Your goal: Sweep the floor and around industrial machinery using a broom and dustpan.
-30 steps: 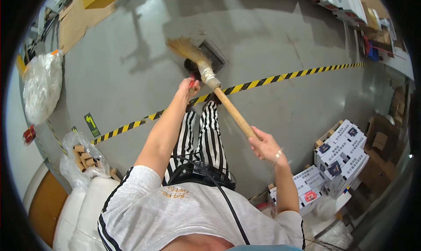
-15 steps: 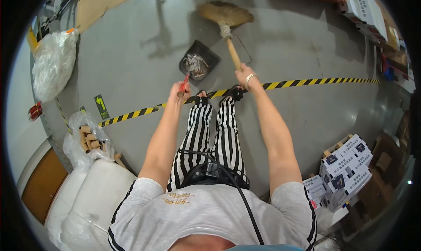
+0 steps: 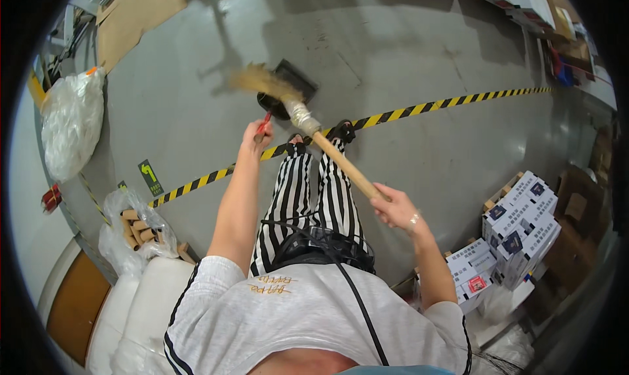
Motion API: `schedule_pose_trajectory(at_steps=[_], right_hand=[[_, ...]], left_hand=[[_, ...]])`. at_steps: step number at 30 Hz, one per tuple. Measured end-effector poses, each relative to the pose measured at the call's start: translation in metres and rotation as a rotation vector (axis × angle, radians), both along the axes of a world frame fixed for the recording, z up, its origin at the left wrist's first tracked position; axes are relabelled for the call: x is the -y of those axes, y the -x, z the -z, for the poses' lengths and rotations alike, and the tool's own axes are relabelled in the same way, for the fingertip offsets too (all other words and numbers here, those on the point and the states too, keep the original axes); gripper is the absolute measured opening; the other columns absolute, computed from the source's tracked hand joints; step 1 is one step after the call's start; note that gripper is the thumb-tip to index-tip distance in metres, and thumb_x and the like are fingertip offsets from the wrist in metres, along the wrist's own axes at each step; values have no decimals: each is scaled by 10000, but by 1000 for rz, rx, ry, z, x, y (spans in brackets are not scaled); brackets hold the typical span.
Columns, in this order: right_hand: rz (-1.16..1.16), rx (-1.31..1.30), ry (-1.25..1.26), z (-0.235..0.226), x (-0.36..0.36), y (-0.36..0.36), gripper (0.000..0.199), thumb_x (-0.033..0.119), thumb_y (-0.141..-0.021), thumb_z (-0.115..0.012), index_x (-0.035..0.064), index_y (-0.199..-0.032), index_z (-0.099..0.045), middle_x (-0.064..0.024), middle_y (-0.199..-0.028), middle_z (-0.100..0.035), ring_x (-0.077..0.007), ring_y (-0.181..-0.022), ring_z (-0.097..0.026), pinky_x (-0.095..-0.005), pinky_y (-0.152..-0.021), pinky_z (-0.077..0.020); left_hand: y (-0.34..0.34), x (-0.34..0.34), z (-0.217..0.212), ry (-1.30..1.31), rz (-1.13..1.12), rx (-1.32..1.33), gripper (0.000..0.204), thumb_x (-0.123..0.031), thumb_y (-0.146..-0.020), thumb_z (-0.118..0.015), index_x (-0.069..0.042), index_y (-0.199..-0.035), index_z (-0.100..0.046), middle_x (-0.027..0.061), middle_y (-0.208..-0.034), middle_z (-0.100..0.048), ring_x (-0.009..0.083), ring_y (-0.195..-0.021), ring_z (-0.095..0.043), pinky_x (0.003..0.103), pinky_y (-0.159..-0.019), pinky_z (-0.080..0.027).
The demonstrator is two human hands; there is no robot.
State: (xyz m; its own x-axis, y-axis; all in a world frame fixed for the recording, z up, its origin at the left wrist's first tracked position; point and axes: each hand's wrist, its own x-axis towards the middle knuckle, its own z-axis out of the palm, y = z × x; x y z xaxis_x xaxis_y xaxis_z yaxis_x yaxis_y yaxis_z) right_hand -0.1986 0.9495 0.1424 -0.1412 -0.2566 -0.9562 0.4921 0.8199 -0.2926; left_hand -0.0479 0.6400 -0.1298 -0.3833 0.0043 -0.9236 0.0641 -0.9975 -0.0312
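My left hand (image 3: 254, 138) is closed round the red handle of a black dustpan (image 3: 300, 80), which lies on the grey floor ahead of my feet. My right hand (image 3: 397, 208), with a bracelet at its wrist, grips the wooden stick of a broom (image 3: 344, 162) near its end. The stick slants up and left, and the blurred straw head (image 3: 262, 83) crosses in front of the dustpan. The broom hides much of the pan's inside, so its contents cannot be made out. Whether the straw touches the pan is unclear.
Yellow-black tape (image 3: 419, 108) runs across the floor by my feet. At left lie a clear plastic bag (image 3: 73, 122), cardboard tubes in plastic (image 3: 139, 229) and white wrapped rolls (image 3: 147, 303). White boxes (image 3: 521, 224) are stacked at right. Flat cardboard (image 3: 134, 21) lies far left.
The broom head has swung left and nearer, from right of the dustpan to in front of it. My right hand has come back toward my body, and the litter in the pan is now hidden.
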Motion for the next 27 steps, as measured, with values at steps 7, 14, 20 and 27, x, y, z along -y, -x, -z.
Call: schedule_pose_trajectory(at_steps=[7,14,20,27], right_hand=[[-71,-426,61,26,29,80,406,202,-777,-500,53,-1151,-454,16,-545,-471,-73,-416,-412,-232,-394,-360],[-367,-864,-175,223,79,211,291,222,-760,-465,8,-953,-504,-112,-615,-547,-195,-456,-509,-317,-463,-430],[-765,-715,54,280,-5,133,268,114,-727,-463,-52,-936,-492,-156,-601,-567,-289,-541,-584,-341,-498,-477],[156,-29,-47,113,4,-65,117,175,-812,-464,71,-861,-484,-2,-487,-431,-104,-362,-416,-252,-323,-374]], left_hand=[[-95,11,-58,40,164,50,83,-110,-829,-387,-32,-803,-383,67,-613,-481,72,-401,-407,157,-328,-347],[-114,18,-56,73,324,208,85,-104,-828,-400,-31,-796,-372,65,-596,-471,74,-388,-401,157,-321,-335],[-69,7,-28,-34,291,179,93,-91,-805,-414,-13,-780,-368,70,-589,-467,83,-390,-409,177,-335,-351],[-29,-27,-2,-79,253,151,77,-76,-786,-396,-12,-759,-362,64,-563,-449,97,-393,-421,181,-337,-360]])
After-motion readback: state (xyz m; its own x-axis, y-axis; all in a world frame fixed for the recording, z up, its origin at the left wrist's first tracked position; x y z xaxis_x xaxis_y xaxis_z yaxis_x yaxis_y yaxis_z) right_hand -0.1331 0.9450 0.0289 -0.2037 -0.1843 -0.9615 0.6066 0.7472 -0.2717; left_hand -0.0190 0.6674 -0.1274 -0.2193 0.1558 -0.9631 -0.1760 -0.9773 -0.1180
